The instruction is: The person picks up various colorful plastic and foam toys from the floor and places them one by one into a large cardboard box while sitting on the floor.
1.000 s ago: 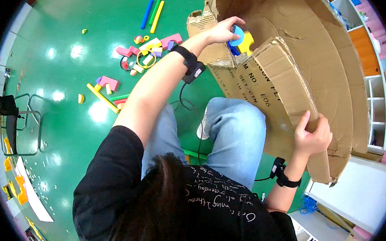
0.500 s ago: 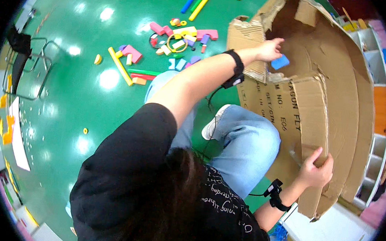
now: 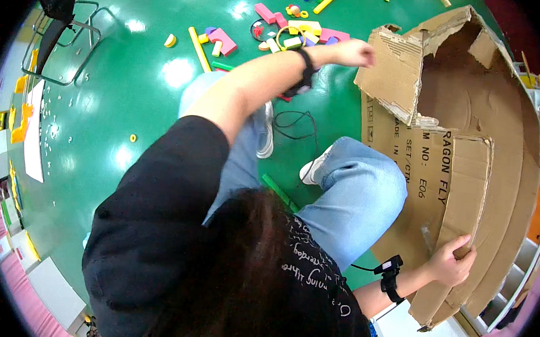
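Note:
A large torn cardboard box (image 3: 504,183) lies at my right, with its ragged opening toward the top. My right hand (image 3: 453,261) grips the edge of a long cardboard flap (image 3: 465,180), thumb on one side and fingers on the other. My left hand (image 3: 354,52) is stretched out beside the box's upper-left flap (image 3: 390,71). Its fingers are smeared by motion, and nothing shows in them. Just left of that hand, foam blocks of several colours lie in a loose pile, among them a pink block (image 3: 334,35) and a yellow block (image 3: 306,27).
A yellow stick (image 3: 199,50) and a pink arch block (image 3: 223,42) lie farther left on the green floor (image 3: 156,106). A black folding chair (image 3: 56,38) stands at the far left. White shelving (image 3: 524,255) runs behind the box. A black cable (image 3: 298,118) trails between my legs.
My left hand has drawn back from the box opening to the left. A blue block, seen in the opening below that hand, no longer shows. My right hand keeps its grip on the flap.

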